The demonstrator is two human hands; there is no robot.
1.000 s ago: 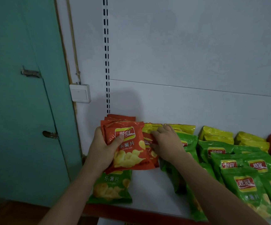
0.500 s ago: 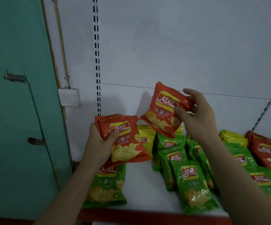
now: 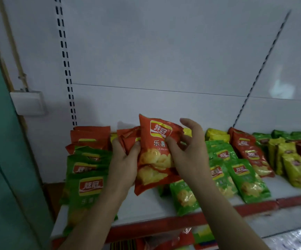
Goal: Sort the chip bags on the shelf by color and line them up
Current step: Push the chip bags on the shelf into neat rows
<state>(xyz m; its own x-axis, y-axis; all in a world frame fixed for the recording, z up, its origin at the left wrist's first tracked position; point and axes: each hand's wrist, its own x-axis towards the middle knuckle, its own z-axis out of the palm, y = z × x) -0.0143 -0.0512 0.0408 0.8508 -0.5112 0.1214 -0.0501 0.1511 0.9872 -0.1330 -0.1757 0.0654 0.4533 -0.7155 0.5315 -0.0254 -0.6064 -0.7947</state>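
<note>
Gripping the front orange bag [image 3: 153, 156] with my left hand [image 3: 123, 165], head view: thumb on its left edge, bag held above the shelf [image 3: 146, 208]. Right hand [image 3: 189, 156]: thumb on the bag's front, fingers [image 3: 188, 123] loosely curled past its right edge; pinching or not, I cannot tell. Green bags [image 3: 88, 184] lie below-left of my left fingers.

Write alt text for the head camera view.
Two hands hold an orange chip bag over a white shelf: the left hand grips it together with more orange bags, and the right hand pinches its right edge. Green bags and yellow bags lie mixed with orange ones along the shelf.
</note>
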